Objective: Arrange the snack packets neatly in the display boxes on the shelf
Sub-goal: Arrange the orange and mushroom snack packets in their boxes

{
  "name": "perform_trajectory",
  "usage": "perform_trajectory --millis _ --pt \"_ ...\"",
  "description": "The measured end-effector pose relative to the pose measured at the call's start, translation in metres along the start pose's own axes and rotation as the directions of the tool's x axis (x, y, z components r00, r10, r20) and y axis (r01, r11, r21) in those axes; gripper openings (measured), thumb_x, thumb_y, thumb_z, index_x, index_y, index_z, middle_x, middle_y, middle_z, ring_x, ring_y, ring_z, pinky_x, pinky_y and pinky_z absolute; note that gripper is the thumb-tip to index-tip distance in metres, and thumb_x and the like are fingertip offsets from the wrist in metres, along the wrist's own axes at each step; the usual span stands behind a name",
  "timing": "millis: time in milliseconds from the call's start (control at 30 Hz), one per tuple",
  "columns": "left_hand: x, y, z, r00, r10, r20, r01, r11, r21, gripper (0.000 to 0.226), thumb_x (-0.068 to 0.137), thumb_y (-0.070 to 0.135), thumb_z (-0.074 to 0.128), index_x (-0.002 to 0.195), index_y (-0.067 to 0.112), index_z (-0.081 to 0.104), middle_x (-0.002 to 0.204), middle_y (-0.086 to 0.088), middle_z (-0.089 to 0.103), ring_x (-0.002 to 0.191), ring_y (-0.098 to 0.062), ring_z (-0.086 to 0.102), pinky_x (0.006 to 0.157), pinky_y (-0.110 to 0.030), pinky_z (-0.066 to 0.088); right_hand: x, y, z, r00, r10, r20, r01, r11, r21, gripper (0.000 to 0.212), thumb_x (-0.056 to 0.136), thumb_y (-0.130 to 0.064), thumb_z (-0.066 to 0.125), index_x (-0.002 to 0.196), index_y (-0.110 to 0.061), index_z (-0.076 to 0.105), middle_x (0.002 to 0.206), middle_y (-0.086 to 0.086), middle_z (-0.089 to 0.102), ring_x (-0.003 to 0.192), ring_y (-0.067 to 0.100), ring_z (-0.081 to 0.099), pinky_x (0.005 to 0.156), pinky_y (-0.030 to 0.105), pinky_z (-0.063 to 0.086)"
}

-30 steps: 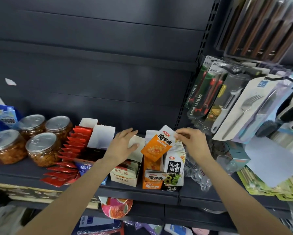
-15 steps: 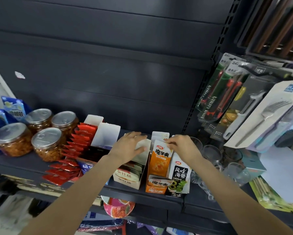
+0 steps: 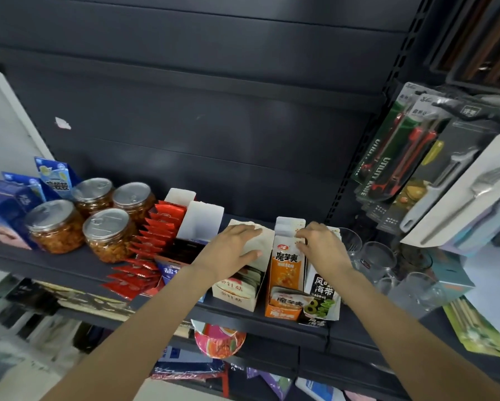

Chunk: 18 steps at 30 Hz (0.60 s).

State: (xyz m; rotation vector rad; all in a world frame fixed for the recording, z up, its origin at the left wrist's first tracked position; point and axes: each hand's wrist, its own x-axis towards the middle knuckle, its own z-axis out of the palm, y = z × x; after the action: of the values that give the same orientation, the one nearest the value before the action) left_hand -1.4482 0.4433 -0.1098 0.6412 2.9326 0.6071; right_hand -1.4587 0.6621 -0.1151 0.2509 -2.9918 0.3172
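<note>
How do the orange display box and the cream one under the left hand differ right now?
The orange display box holds packets standing upright, one tall orange packet at the front; the cream display box holds packets leaning back. The right hand pinches packet tops at the orange box; the left hand rests flat on the cream box's raised flap. Both sit side by side at the shelf front edge.

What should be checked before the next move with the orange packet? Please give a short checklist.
1. Orange packet upright in the orange box: ok.
2. Right hand has its grip on the packet top: ok.
3. Left hand steadies the white box flap: ok.
4. Packet fully seated: cannot tell.
5. Red packets neat: not ok, they spill forward.
6. Glasses clear of the right arm: ok.
</note>
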Motion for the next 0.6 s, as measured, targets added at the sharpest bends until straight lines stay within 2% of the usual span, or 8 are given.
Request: perform_trajectory --millis 100,167,233,300,400,500,600 --pt "-0.016 0.000 0.001 1.000 -0.016 0.007 0.016 1.000 -0.006 0.050 0.095 0.043 0.047 0.143 0.031 0.036 0.149 0.006 0.037 0.136 -0.013 0.035 0.109 -0.029 0.032 -0.024 -0.006 -0.014 0.999 0.053 0.007 -0.053 0.963 0.264 0.023 0.093 -0.020 0.057 0.112 -0.012 0.068 0.111 0.003 0.066 0.100 0.018 0.062 0.085 0.023 0.046" --pt "-0.024 0.000 0.002 0.998 -0.055 -0.029 0.055 0.998 -0.005 0.049 0.094 0.045 0.047 0.140 0.029 0.041 0.145 0.005 0.044 0.132 -0.014 0.041 0.106 -0.031 0.037 -0.042 -0.012 -0.020 0.997 0.011 0.075 -0.033 0.956 0.292 0.023 0.093 -0.022 0.057 0.110 -0.013 0.069 0.109 0.001 0.068 0.096 0.014 0.063 0.085 0.019 0.046" --pt "-0.030 -0.001 0.004 0.994 -0.103 -0.049 0.101 0.994 -0.037 0.048 0.094 0.047 0.048 0.137 0.028 0.045 0.142 0.004 0.047 0.127 -0.015 0.046 0.103 -0.032 0.042 -0.057 -0.018 -0.022 0.985 -0.016 0.171 -0.037 0.952 0.304 0.024 0.092 -0.027 0.058 0.110 -0.015 0.069 0.108 0.001 0.069 0.094 0.012 0.062 0.088 0.024 0.049" --pt "-0.034 -0.002 0.006 0.993 -0.114 -0.011 0.113 0.993 -0.040 0.049 0.093 0.050 0.047 0.137 0.028 0.046 0.142 0.004 0.048 0.126 -0.016 0.047 0.102 -0.034 0.044 -0.067 -0.024 -0.022 0.960 -0.026 0.278 -0.064 0.949 0.310 0.028 0.090 -0.032 0.060 0.112 -0.017 0.068 0.109 0.001 0.068 0.096 0.013 0.061 0.089 0.029 0.049" --pt "-0.038 -0.004 0.010 0.994 -0.095 0.046 0.095 0.995 -0.011 0.055 0.091 0.055 0.045 0.140 0.029 0.042 0.141 0.001 0.048 0.127 -0.019 0.045 0.103 -0.037 0.042 -0.075 -0.031 -0.022 0.938 -0.048 0.342 -0.031 0.974 0.223 0.028 0.092 -0.029 0.058 0.116 -0.018 0.066 0.117 0.001 0.066 0.104 0.017 0.060 0.092 0.034 0.048" --pt "-0.043 -0.002 0.013 0.996 -0.086 0.031 0.086 0.996 0.003 0.052 0.093 0.053 0.045 0.137 0.026 0.047 0.133 -0.002 0.055 0.119 -0.020 0.052 0.098 -0.038 0.046 -0.079 -0.041 -0.023 0.960 -0.048 0.276 0.026 0.996 0.082 0.026 0.097 -0.020 0.048 0.115 -0.019 0.067 0.117 -0.001 0.066 0.107 0.019 0.059 0.090 0.035 0.048" --pt "-0.043 0.002 0.012 0.995 -0.091 0.039 0.090 0.996 0.013 0.047 0.094 0.049 0.045 0.131 0.022 0.054 0.128 -0.004 0.059 0.113 -0.020 0.056 0.094 -0.036 0.049 -0.082 -0.051 -0.020 0.981 -0.046 0.189 0.057 0.997 -0.053 0.024 0.096 -0.016 0.046 0.106 -0.017 0.067 0.107 0.003 0.067 0.098 0.022 0.060 0.078 0.032 0.048"
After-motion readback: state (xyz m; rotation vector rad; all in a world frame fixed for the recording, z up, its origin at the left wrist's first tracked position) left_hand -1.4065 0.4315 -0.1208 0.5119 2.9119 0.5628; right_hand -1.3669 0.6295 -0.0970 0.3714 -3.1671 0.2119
